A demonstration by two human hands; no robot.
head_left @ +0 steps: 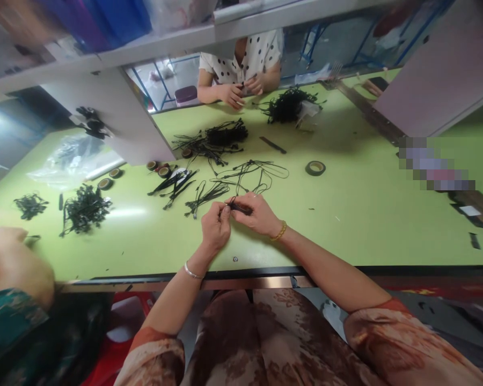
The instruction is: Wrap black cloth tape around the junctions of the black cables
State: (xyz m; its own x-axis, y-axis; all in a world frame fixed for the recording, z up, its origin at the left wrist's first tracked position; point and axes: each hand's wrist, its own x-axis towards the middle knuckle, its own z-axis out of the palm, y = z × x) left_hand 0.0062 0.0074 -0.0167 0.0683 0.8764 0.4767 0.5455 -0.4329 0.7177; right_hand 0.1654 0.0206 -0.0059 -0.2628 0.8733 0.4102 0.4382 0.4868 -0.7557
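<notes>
Long green worktable (glossy), white shelf overhead.

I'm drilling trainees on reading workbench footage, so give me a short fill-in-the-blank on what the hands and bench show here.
1. Both the left hand and the right hand pinch a small bundle of black ____ cords.
2. The table top is coloured ____.
3. A lone tape roll lies to the ____ of the loose cords.
4. The person across the table wears a top with black ____.

Missing words: cable; green; right; dots
</notes>
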